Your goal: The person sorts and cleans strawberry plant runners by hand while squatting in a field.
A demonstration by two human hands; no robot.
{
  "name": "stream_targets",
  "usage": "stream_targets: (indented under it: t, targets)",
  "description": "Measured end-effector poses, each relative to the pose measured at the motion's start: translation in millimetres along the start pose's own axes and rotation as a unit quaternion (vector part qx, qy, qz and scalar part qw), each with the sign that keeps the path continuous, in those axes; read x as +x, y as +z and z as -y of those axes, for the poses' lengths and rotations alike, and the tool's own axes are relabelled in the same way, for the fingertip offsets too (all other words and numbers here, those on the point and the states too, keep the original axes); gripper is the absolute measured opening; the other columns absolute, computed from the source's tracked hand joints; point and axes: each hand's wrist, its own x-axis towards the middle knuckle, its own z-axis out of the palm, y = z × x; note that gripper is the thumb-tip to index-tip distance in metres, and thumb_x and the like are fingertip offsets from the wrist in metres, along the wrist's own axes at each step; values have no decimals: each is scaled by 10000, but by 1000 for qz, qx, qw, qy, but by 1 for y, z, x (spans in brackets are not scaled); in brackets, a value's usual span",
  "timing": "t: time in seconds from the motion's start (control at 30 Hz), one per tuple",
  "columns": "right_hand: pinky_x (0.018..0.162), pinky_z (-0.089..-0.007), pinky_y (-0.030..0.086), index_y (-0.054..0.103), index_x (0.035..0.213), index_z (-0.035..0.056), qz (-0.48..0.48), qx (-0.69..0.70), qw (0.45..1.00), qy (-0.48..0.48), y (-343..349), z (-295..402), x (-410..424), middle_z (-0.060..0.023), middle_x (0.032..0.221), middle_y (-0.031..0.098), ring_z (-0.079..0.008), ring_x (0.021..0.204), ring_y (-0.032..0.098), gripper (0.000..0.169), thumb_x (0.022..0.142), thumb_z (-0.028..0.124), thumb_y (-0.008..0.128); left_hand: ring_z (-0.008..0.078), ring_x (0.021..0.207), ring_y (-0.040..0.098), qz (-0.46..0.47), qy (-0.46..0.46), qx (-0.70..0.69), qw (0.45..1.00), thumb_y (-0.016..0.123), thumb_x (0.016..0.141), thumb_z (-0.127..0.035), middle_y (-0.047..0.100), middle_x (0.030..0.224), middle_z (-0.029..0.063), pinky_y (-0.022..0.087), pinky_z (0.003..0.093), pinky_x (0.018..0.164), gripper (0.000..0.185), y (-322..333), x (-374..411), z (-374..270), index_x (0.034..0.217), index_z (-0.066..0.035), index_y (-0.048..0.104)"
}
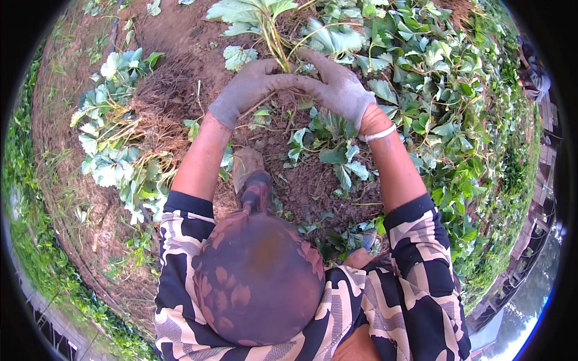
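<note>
My left hand (253, 88), in a soiled grey work glove, closes about the base of a leafy plant (277, 40), apparently a strawberry plant. From the other side my right hand (338, 85), gloved alike, cups the same base. The two thumbs meet on the near side of the stems. Leaves of this plant rise past the top of the view, and its roots are hidden by the gloves. Between my forearms, small leafy plants (338, 153) lie or grow on the brown soil (307, 180).
Uprooted plants with bare fibrous roots (158, 122) lie heaped on the left. Dense foliage (451, 104) covers the right side. My boot (248, 164) stands on the soil beneath my arms. Another person (535, 72) is at the far right edge.
</note>
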Motion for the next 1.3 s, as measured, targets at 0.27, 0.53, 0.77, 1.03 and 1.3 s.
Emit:
stream_targets:
  t: [0.27,0.53,0.77,1.03,1.3]
  targets:
    - [718,-500,471,583,936,80,65,-138,981,121,29,-2,-16,-220,864,628,-425,838,596,244,951,310,505,86,778,596,-94,8,-11,995,698,869,-215,678,871,33,490,254,704,262,9,11,19,1007,6,681]
    - [627,-473,463,613,906,79,45,-52,991,119,18,23,-53,-204,783,606,-414,729,602,290,965,347,521,118,693,612,-185,-30,-155,970,694,876,-272,676,832,31,511,265,652,310,-7,23,51,987,17,673]
    - [646,-275,506,660,1119,67,55,85,940,325,-29,-8,-72,-57,839,670,-133,705,603,309,979,314,537,119,732,618,-199,-4,-48,979,730,840,-343,683,848,47,492,254,669,408,-25,17,51,1045,5,674]
    - [848,-319,527,539,1184,17,-179,711,645,219,-155,-220,-126,-153,1068,625,-215,913,610,359,940,279,573,149,944,596,-119,-13,65,991,671,865,-349,679,1013,82,453,288,863,447,-9,8,31,1183,-35,651]
    - [821,-245,491,585,1220,-13,-31,283,933,222,22,-7,-42,-86,1073,653,-123,908,598,427,906,271,645,118,834,581,-52,17,44,998,642,890,-278,662,921,51,467,266,750,336,7,7,49,1067,7,662]
